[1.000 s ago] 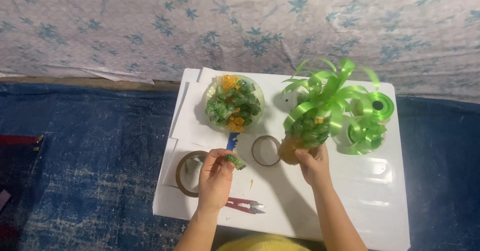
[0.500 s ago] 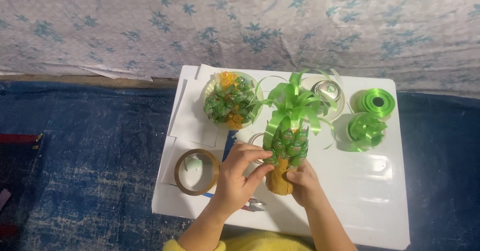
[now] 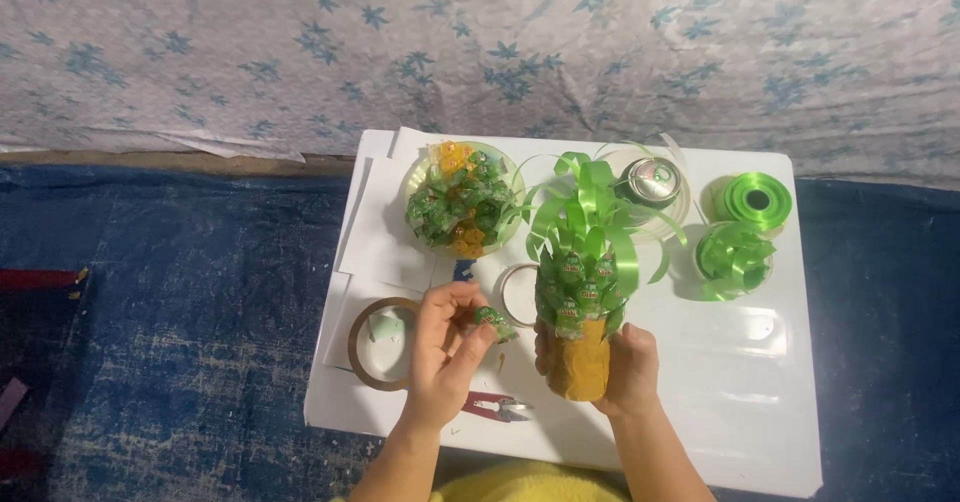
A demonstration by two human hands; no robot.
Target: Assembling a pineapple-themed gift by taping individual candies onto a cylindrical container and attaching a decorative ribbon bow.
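On the table (image 3: 740, 402), the bottle craft (image 3: 580, 302) stood mid-front, with the candy bowl (image 3: 462, 202) behind and left of it, the can (image 3: 652, 180) just behind, two ribbon rolls (image 3: 757, 200) to its right, and the tape ring (image 3: 378, 344) and scissors (image 3: 495, 407) to its left.

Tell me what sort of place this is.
Probably a home craft spot on the floor: a low white board lies on blue carpet, with a flower-print sheet behind. On it are ribbon rolls, tape and a bowl of candies.
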